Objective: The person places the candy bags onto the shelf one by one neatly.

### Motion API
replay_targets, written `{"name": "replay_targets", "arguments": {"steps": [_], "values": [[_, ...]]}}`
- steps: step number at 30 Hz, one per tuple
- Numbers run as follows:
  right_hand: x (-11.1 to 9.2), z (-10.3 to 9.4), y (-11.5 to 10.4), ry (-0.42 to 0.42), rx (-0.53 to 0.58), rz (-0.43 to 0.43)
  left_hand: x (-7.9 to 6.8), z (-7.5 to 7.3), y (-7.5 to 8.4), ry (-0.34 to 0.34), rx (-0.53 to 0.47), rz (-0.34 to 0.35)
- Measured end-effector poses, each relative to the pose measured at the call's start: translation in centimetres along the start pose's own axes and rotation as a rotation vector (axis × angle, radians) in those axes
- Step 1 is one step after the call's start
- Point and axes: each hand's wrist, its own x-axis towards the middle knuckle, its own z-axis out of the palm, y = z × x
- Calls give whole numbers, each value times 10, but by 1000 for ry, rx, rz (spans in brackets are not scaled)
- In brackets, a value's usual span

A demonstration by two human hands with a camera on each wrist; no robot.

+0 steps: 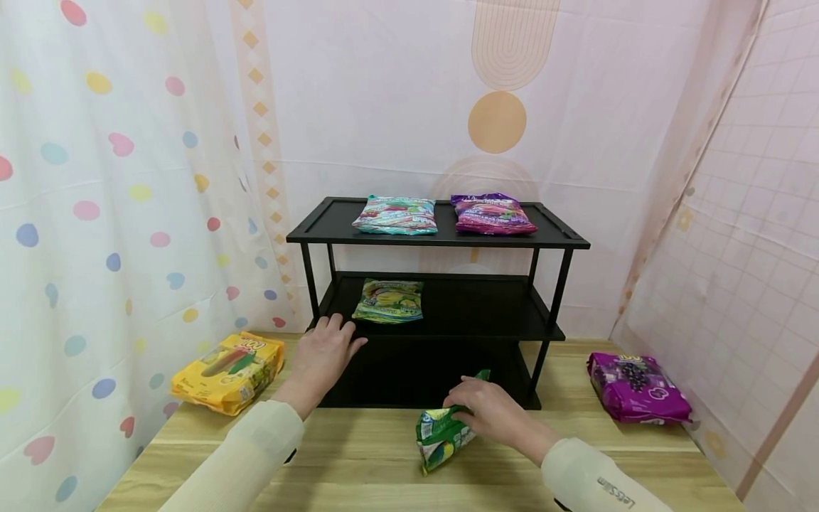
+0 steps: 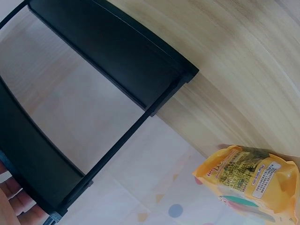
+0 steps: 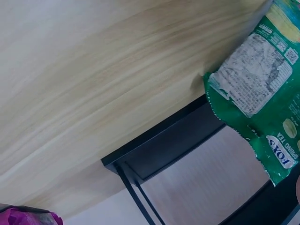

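Note:
My right hand [image 1: 491, 409] grips a green candy bag [image 1: 439, 435] over the tabletop, in front of the black rack's lowest shelf. In the right wrist view this candy bag [image 3: 255, 89] shows its printed back and the words FOX'S and SPRING TEA. My left hand [image 1: 325, 355] is at the left front edge of the middle shelf [image 1: 473, 306], its fingers loosely bent. The left wrist view catches only fingers [image 2: 21, 202] beside a shelf edge; whether they bear on it I cannot tell. Near them, a green-yellow candy bag [image 1: 389, 301] lies on the middle shelf.
On the top shelf [image 1: 444, 220] lie a turquoise candy bag [image 1: 398, 215] and a purple candy bag [image 1: 493, 215]. A yellow package [image 1: 229, 372] rests on the wooden table [image 1: 358, 462] at left, a purple grape package [image 1: 638, 388] at right. Patterned curtains [image 1: 371, 92] hang behind.

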Motion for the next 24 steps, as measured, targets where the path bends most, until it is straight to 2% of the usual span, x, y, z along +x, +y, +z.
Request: {"name": "replay_targets", "arguments": {"steps": [12, 24], "values": [[-13, -7, 4, -17, -34, -23, 0, -2, 1, -43, -4, -8], [-27, -17, 11, -67, -60, -43, 1, -3, 1, -39, 11, -12]]}}
